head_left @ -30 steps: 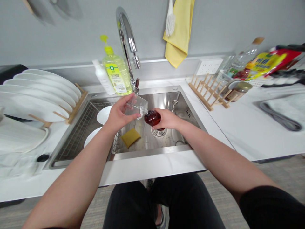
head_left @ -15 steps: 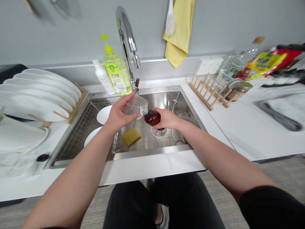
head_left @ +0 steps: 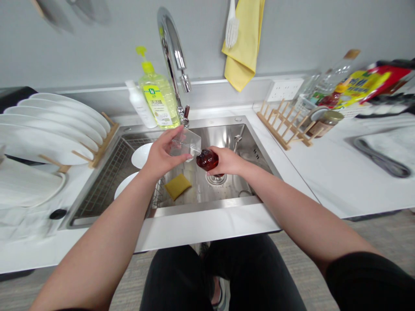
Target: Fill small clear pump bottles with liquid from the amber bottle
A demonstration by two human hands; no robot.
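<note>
My left hand (head_left: 160, 156) grips a clear square-sided container (head_left: 191, 141), tilted over the sink (head_left: 201, 209), thumb below and fingers behind. Wrapped in my right hand (head_left: 228, 160) is a bottle of dark red-brown colour (head_left: 207, 160), tipped so that its narrow end meets or nearly meets the container's right side. Whether liquid passes between them cannot be made out. Beneath the bottle the drain (head_left: 216, 179) partly shows. A yellow sponge (head_left: 177, 186) lies on the sink floor, below and left of the container.
White plates (head_left: 141, 155) sit in the wire basket at the sink's left. Behind stand a dish soap bottle (head_left: 157, 101) and the faucet (head_left: 171, 43). A plate rack (head_left: 105, 144) is on the left counter; a wooden rack (head_left: 275, 129) and a jar (head_left: 324, 123) are on the right.
</note>
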